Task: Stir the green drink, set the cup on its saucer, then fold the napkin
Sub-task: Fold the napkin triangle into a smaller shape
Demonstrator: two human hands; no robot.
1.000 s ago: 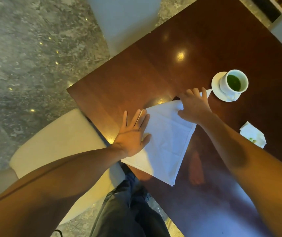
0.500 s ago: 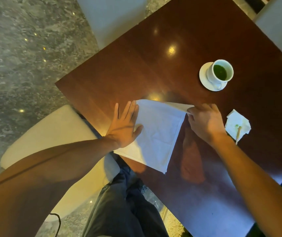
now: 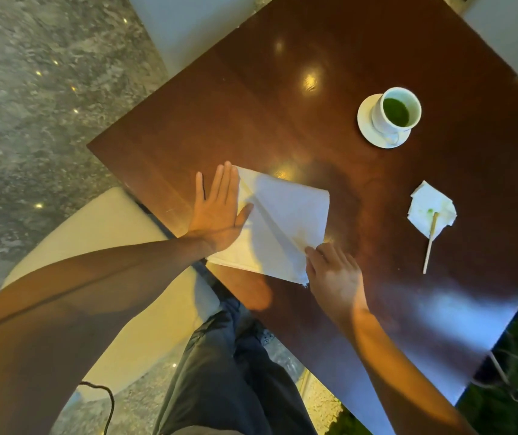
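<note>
A white cloth napkin (image 3: 285,221) lies folded over on the dark wooden table (image 3: 251,105), near its left corner. My left hand (image 3: 220,211) lies flat with fingers spread on the napkin's left edge. My right hand (image 3: 334,274) rests on the napkin's near right corner, fingers pressing the folded layer down. A white cup (image 3: 397,111) with the green drink stands on its white saucer (image 3: 366,120) at the far right of the table.
A crumpled paper tissue (image 3: 431,207) with green stains lies to the right, with a thin wooden stir stick (image 3: 428,249) across it. Pale chairs stand at the left (image 3: 100,233), the far side (image 3: 188,26) and the top right (image 3: 511,32). My dark trousers (image 3: 229,372) show below the table edge.
My right hand has carried the napkin's far corner from near the saucer down toward me, folding the cloth over. My left hand stayed flat on the left edge.
</note>
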